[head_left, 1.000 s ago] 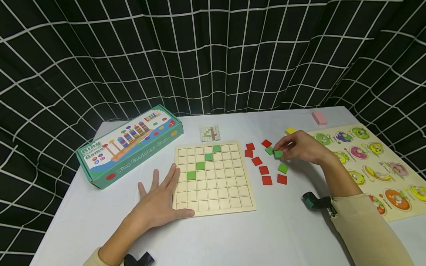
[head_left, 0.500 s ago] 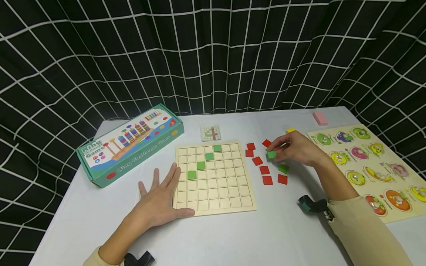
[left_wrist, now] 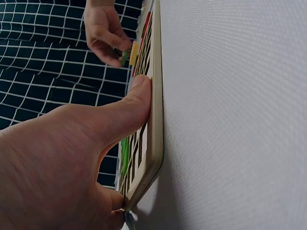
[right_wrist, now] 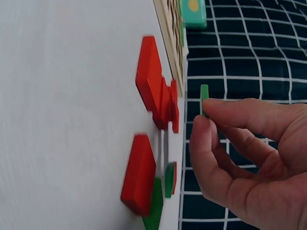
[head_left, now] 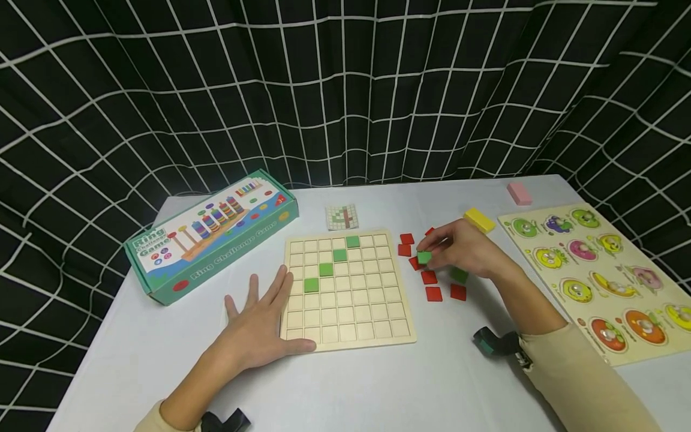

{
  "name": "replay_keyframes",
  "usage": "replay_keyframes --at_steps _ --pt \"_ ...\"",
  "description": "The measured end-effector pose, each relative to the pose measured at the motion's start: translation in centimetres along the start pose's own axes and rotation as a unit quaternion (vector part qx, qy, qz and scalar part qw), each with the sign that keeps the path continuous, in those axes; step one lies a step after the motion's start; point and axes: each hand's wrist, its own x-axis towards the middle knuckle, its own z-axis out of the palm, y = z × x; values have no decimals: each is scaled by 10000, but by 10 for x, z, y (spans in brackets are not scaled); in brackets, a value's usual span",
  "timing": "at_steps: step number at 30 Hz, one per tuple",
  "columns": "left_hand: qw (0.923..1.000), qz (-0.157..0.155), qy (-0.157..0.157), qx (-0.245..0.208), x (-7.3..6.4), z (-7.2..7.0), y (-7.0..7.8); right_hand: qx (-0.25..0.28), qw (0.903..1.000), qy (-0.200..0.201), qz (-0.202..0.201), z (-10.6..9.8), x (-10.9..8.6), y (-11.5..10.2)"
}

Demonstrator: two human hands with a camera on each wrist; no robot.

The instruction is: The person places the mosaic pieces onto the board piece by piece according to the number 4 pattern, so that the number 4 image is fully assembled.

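Observation:
My right hand (head_left: 468, 247) pinches a small green square tile (head_left: 424, 257) between thumb and fingertips. In the right wrist view that tile (right_wrist: 205, 98) is held up off the table. My left hand (head_left: 256, 327) lies spread at the near left corner of a pale wooden grid board (head_left: 353, 315), its thumb on the near edge and fingers along the left edge. Several green tiles (head_left: 326, 269) form a diagonal in the board's cells. Right of the board lie several red tiles (head_left: 433, 293) and a green tile (head_left: 459, 275), partly covered by my right hand.
Behind the board lies a small pattern card (head_left: 341, 217). A green game box (head_left: 216, 237) stands at the left. To the right are a yellow block (head_left: 479, 220), a pink block (head_left: 519, 194) and a fruit puzzle board (head_left: 550, 285). A black grid curtain (head_left: 356, 90) closes the back.
My right hand, holding the green tile, has moved left toward the board, over the red tiles. More of the yellow block shows now. My left hand has stayed put.

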Motion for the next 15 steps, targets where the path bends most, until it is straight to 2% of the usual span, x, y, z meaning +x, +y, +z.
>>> replay_keyframes --at_steps 15 --pt "10000 10 4 -21 0 0 0 37 10000 -10 29 22 2 -17"
